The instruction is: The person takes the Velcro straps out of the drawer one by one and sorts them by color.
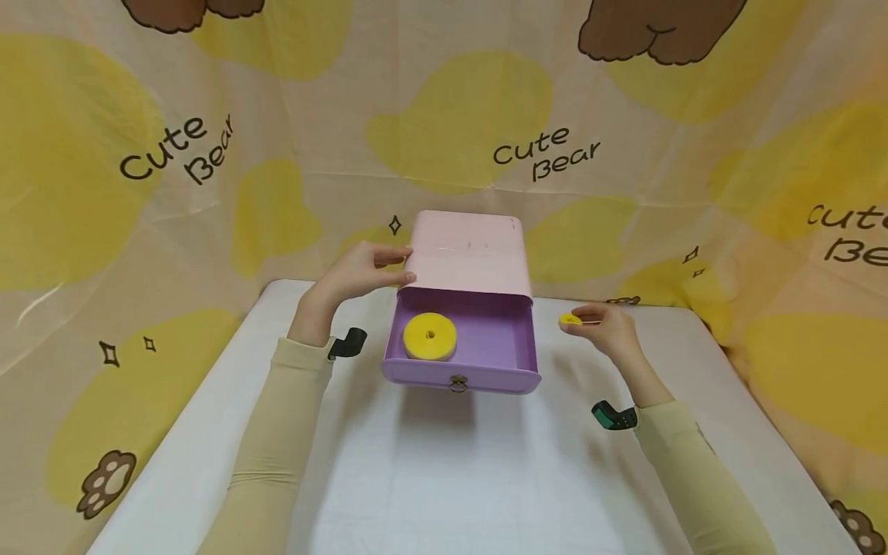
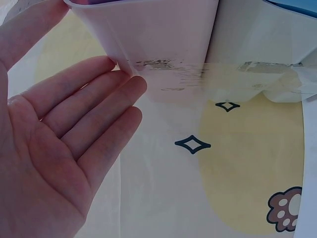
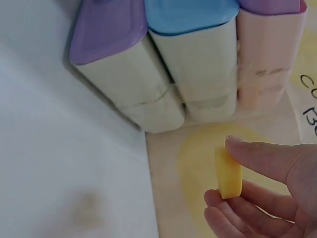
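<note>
A pink drawer unit (image 1: 472, 247) stands with its purple top drawer (image 1: 496, 331) pulled out. Inside the drawer, toward the left, lies a thick yellow ring-like roll (image 1: 419, 347) with a small centre hole. My left hand (image 1: 357, 274) touches the unit's left side, fingers extended, with the thumb near the front edge; in the left wrist view its fingertips (image 2: 138, 85) meet the pink wall. To the right of the drawer, my right hand (image 1: 613, 331) pinches a small yellow disc-like piece (image 3: 229, 173) between thumb and fingers, apart from the unit.
In the right wrist view, a blue-fronted drawer section (image 3: 195, 17) and a purple-fronted one (image 3: 109, 29) adjoin the pink section. A white table (image 1: 444, 493) carries the unit. Behind hangs a patterned cloth (image 1: 444, 85). A metal ring pull (image 1: 458, 384) is on the drawer front.
</note>
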Demonstrator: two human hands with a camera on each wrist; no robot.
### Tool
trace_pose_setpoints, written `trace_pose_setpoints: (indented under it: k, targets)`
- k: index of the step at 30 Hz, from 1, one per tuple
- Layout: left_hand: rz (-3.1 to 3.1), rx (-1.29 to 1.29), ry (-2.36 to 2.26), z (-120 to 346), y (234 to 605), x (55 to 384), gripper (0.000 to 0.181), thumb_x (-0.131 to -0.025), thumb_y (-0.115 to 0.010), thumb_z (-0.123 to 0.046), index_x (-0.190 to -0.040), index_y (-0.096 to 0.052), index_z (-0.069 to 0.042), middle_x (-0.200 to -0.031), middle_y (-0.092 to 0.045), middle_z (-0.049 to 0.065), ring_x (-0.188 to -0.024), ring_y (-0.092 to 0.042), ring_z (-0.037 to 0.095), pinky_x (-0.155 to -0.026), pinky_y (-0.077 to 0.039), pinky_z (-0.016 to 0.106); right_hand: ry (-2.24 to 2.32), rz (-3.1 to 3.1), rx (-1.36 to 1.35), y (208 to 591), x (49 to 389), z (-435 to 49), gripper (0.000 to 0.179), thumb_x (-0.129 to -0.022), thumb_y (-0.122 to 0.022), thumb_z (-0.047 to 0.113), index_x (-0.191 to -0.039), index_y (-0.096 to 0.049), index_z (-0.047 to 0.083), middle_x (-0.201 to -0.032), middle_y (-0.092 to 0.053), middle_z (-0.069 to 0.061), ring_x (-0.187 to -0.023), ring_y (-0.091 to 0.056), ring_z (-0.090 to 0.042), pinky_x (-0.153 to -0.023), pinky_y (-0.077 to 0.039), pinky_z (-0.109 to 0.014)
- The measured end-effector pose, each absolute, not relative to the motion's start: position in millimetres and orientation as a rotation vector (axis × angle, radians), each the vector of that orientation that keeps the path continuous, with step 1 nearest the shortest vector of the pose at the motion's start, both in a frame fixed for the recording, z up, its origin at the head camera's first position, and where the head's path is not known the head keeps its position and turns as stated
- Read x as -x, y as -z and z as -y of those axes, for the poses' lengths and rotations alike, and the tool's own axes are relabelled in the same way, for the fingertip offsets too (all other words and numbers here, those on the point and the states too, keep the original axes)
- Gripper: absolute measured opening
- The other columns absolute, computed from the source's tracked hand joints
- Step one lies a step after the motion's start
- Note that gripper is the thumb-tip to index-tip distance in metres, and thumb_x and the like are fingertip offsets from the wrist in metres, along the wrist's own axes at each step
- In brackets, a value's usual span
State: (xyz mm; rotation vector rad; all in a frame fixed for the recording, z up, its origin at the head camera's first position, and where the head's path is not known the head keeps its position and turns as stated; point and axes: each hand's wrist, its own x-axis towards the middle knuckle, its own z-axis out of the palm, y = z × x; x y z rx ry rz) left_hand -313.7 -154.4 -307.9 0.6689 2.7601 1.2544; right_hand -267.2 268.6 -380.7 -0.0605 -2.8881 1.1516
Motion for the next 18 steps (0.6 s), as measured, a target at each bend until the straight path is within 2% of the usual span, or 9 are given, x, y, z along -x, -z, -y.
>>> trace_pose_setpoints:
  k: [7, 18]
  targets:
    - [-2.769, -0.685, -1.264, 153.7, 305.3, 311.2, 0.067, -0.078, -0.075, -0.046, -0.134, -0.056, -0.014, -0.132, -0.059, 0.005, -0.125, -0.054, 0.021, -0.103, -0.043, 0.041, -1.154, 2.875, 0.084, 393.2, 278.6, -274.0, 0.054, -0.082, -0.075, 0.034, -0.122, -0.061, 0.0, -0.121, -0.062, -0.024, -0.114, -0.056, -0.04, -0.09, -0.05, -0.048]
    - [-2.756, -0.686, -1.282, 154.2, 306.4, 311.6, 0.067, -0.077, -0.075, -0.046, -0.133, -0.056, -0.013, -0.131, -0.06, 0.005, -0.125, -0.054, 0.021, -0.103, -0.044, 0.042, -1.168, 2.865, 0.037, 424.0, 306.3, -281.6, 0.051, -0.081, -0.075, 0.03, -0.12, -0.062, -0.001, -0.12, -0.062, -0.024, -0.112, -0.059, -0.038, -0.09, -0.051, -0.046]
